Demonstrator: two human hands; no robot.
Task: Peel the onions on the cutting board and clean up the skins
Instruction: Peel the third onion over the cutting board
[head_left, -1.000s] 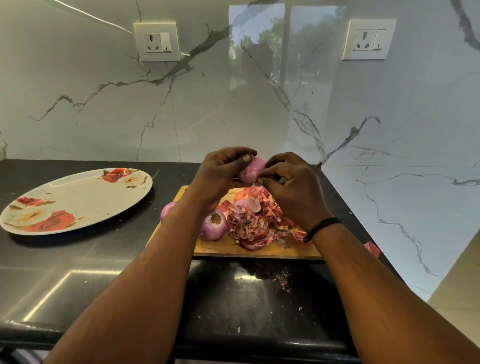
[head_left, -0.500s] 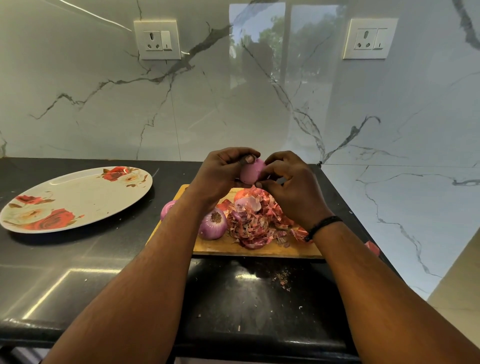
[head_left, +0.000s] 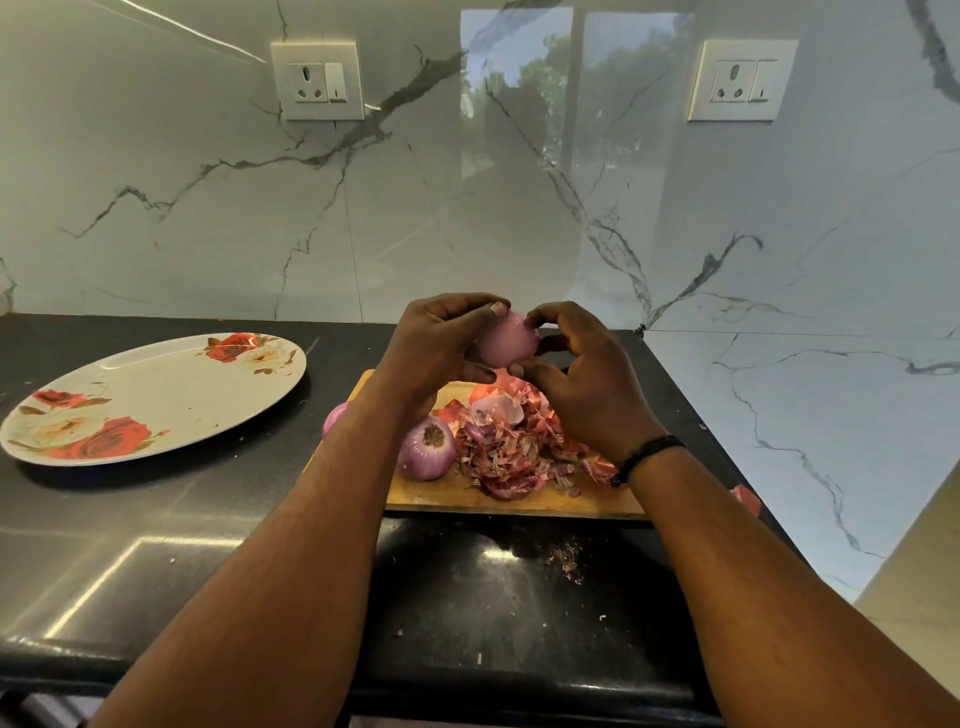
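Onion (head_left: 506, 343) aloft between both hands, above the far end of the cutting board (head_left: 498, 501) and over the skin pile (head_left: 514, 447); pale, smooth and by the look nearly bare. Left hand (head_left: 436, 348) curled round its left side, forefinger tip on top, thumb underneath. Right hand (head_left: 582, 379) at its right side, fingers bent, fingertips just meeting the bulb above and below; whether pinching a last flake or only steadying, impossible to tell. Two more onions on the board: peeled onion (head_left: 427, 451) with its root end up, just beside the pile, and another onion (head_left: 335, 418) mostly hidden behind the left forearm.

To finish this step well:
- Hold firm with the left, but not so hard as to bruise the flesh
- Turn the bulb slowly and check root and tip for papery remnants, likely the last places to cling
- Lift any loose edge with a nail and pull along the curve, not across
- Stay over the pile, so scraps drop there and not onto the counter (head_left: 208, 519), where fine crumbs (head_left: 569, 558) and a stray skin piece (head_left: 748, 500) already lie
- Set the bare onion beside the others, apart from the skins

Flowered plate (head_left: 156, 395) waiting well to the left, probably for the peeled onions or the waste
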